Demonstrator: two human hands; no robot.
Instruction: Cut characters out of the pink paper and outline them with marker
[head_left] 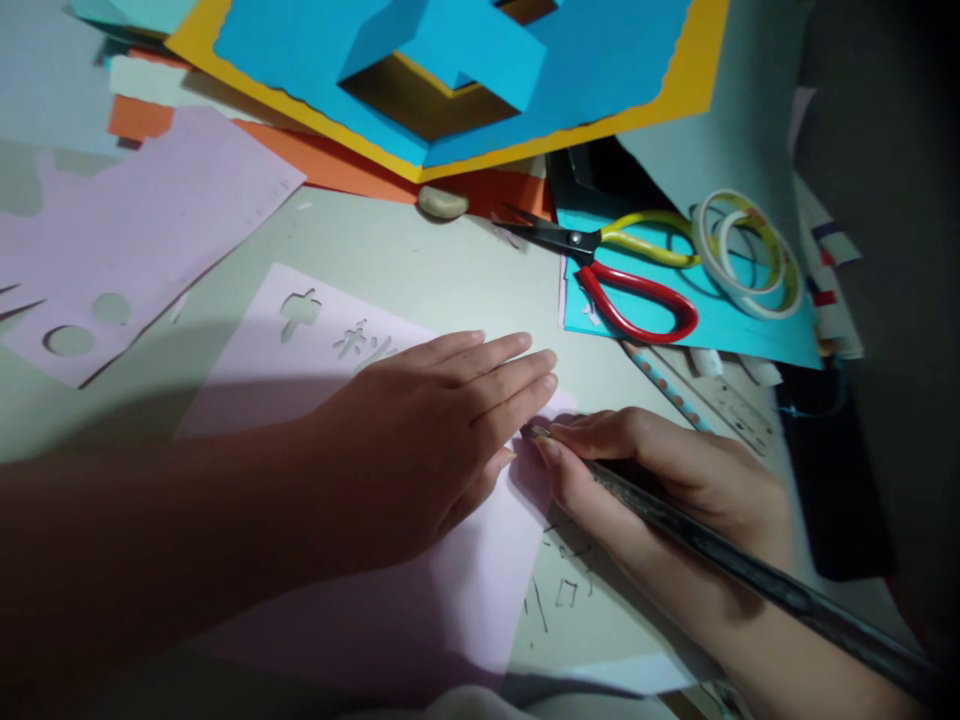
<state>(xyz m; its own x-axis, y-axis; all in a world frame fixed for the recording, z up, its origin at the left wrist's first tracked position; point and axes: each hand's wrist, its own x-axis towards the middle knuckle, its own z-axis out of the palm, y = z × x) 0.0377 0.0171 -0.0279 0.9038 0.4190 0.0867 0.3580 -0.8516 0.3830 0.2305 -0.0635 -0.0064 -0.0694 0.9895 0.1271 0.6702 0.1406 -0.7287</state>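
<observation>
From your right hand [675,480]: pale work surface [420,270] open at 10; red-handled scissors [600,265] block 12; 3 o'clock dark, apparently obstructed.

Craft knife [757,582] in right hand [667,480]

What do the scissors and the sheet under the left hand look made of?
The scissors look like dark steel blades with glossy moulded plastic handles, red and yellow. The lilac sheet looks like matte card: no shine, and crisply cut-out shapes, though its thickness is hard to tell.
</observation>
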